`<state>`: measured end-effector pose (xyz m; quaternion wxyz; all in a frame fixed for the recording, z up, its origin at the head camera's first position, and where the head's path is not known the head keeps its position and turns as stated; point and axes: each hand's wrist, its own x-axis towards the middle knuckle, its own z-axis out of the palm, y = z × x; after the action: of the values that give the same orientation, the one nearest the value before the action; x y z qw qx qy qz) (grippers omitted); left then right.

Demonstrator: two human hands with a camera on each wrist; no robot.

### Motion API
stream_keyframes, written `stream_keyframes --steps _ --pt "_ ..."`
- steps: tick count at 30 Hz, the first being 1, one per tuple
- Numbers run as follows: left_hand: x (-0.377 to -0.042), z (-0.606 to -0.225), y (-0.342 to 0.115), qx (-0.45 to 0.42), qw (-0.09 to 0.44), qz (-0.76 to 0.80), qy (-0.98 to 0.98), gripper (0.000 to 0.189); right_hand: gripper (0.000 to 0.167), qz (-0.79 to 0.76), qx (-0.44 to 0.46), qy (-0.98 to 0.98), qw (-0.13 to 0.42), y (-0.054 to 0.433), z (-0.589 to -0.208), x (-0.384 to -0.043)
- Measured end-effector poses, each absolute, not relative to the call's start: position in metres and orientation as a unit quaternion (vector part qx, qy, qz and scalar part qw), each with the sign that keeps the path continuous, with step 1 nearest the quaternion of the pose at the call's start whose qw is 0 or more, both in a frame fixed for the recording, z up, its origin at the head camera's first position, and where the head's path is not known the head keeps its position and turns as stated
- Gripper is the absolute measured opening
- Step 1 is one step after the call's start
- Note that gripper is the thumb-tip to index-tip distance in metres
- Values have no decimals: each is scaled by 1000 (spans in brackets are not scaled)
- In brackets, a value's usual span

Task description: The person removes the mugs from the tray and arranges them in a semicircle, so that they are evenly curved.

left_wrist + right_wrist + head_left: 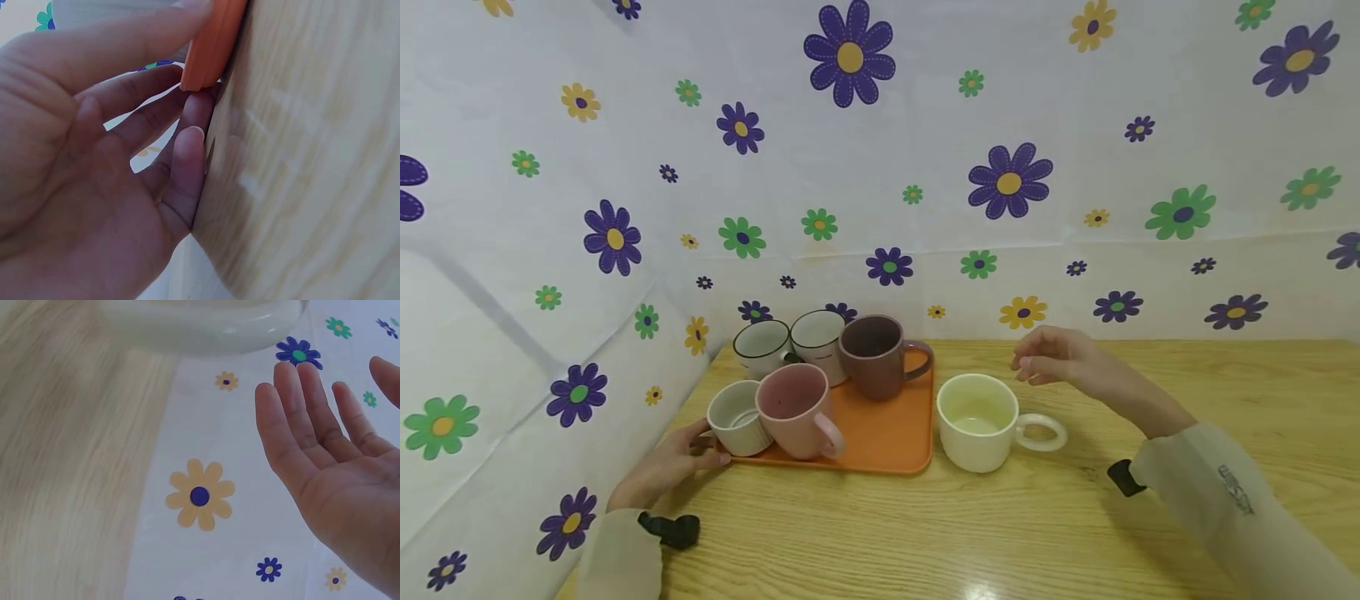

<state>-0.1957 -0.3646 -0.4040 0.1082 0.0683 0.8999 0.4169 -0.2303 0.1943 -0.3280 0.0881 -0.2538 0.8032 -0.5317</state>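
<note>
Hiding part of orange tray [887, 429]: mugs [797, 427]

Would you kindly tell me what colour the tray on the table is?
The tray is orange, which shows best in the head view.

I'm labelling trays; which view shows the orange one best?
Head view: it shows the orange tray from above, partly covered. The left wrist view catches only an edge at the left hand; the right wrist view, nothing.

The tray [880, 433] is orange, a near mug [793, 425] pink, a far mug [874, 362] brown, the right mug [977, 433] pale yellow. The white cloth [910, 125] has purple, green and yellow flowers [850, 57].
</note>
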Motion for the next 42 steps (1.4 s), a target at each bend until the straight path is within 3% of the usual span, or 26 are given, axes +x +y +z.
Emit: stream_keyframes --steps 15,42 --pt "-195 -403 -364 67 109 424 897 74 38 -574 -232 782 69 159 -308 -234" --pt "-195 -402 -363 66 107 423 897 73 37 -640 -262 710 135 84 -306 -235"
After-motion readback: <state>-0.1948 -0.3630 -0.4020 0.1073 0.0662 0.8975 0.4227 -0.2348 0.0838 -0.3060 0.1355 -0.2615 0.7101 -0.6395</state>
